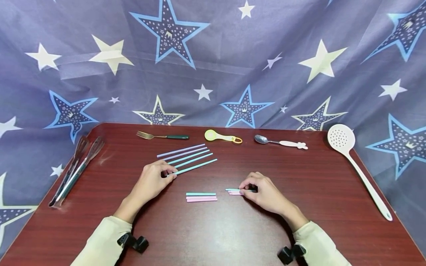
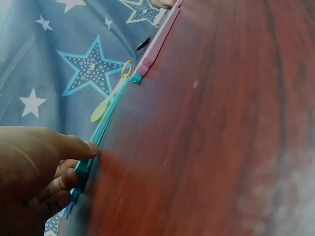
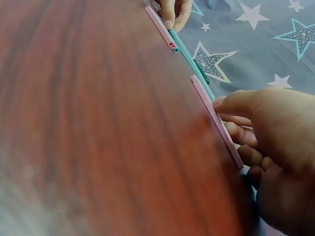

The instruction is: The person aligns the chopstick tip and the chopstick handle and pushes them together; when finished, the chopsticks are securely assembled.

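Several long straws lie slantwise in a fan left of centre, purple straws [image 1: 181, 150] at the back and teal ones in front. My left hand [image 1: 146, 181] pinches the near end of the front long teal straw [image 1: 198, 166] between thumb and fingers. Three short straws, one teal straw [image 1: 201, 194] and two pink straws [image 1: 201, 199], lie side by side before me. To their right my right hand [image 1: 264, 192] pinches at another short set, a teal straw [image 1: 231, 190] and pink straws [image 3: 216, 123], partly hidden by the fingers.
Along the back lie a fork [image 1: 163, 136], a yellow measuring spoon [image 1: 219, 136] and a white-handled spoon [image 1: 281, 142]. Tongs [image 1: 74, 171] rest at the left edge, a white skimmer [image 1: 357, 166] at the right. A star-patterned cloth [image 1: 213, 59] hangs behind the table.
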